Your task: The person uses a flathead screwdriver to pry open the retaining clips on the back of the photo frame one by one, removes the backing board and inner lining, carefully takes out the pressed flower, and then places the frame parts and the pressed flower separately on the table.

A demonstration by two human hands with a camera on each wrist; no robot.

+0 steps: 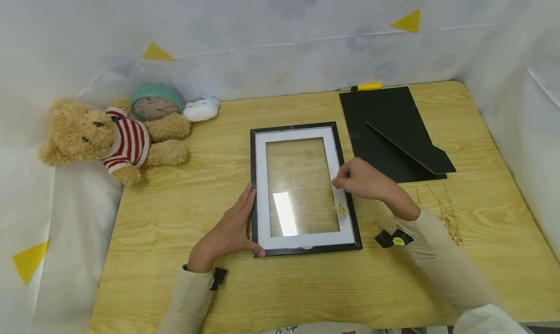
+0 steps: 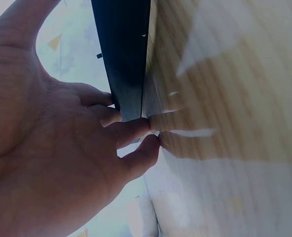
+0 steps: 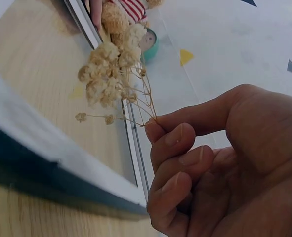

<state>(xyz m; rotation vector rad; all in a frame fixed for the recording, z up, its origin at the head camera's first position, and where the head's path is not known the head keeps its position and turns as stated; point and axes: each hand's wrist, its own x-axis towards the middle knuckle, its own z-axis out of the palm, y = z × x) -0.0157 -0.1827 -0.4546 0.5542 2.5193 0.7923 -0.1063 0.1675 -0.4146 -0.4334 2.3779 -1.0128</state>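
Note:
A black picture frame (image 1: 307, 252) with a white inner border lies on the table, its glass reflecting a bright strip of light. My left hand (image 1: 229, 229) rests against its lower left side, fingers straight along the edge and thumb at the bottom corner. In the left wrist view the fingertips (image 2: 153, 143) touch the table beside the frame's dark side (image 2: 123, 54). Between thumb and forefinger my right hand (image 1: 363, 181) pinches a sprig of dried flowers (image 3: 106, 74) by its thin stems. The pale blossoms hang over the frame's right border.
To the right lie the black backing board (image 1: 376, 115) with its stand leg, and more dried sprigs (image 1: 450, 219). A yellow-handled screwdriver (image 1: 369, 87) is at the back edge. On the left are a teddy bear (image 1: 87, 134), a green clock (image 1: 156, 102) and a small white plush (image 1: 201, 109).

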